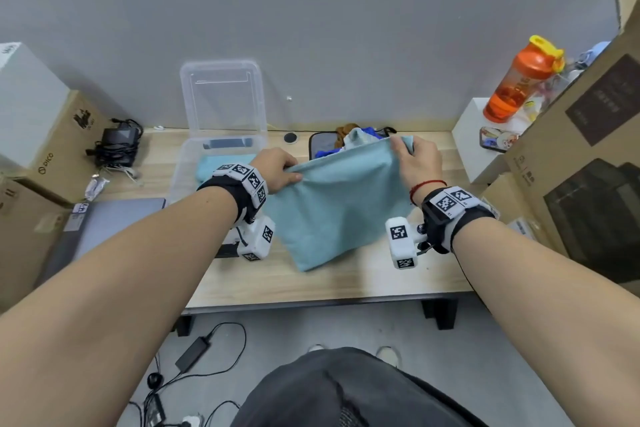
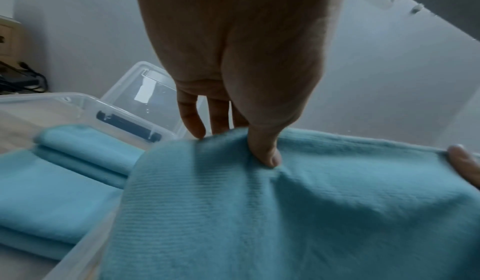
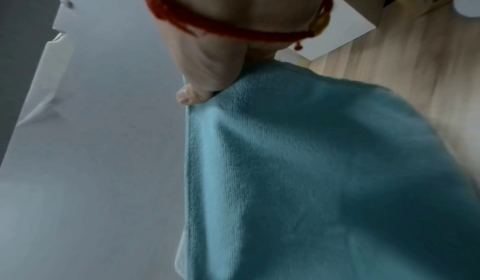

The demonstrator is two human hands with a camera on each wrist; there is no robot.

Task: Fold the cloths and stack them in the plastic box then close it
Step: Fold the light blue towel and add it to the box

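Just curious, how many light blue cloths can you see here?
3: one cloth held up by both hands, two folded cloths stacked in the plastic box. The pile behind may hide more.

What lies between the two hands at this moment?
In the head view, only the top edge of the teal cloth spans from the left hand to the right hand; both pinch it.

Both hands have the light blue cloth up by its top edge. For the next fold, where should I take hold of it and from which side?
Judging by its pose, the light blue microfibre cloth hangs flat with its lower edge touching the wooden table. Keep the left hand and right hand pinching the top corners; if regripping, take the lower corners from the near side, since that edge is free and unobstructed.
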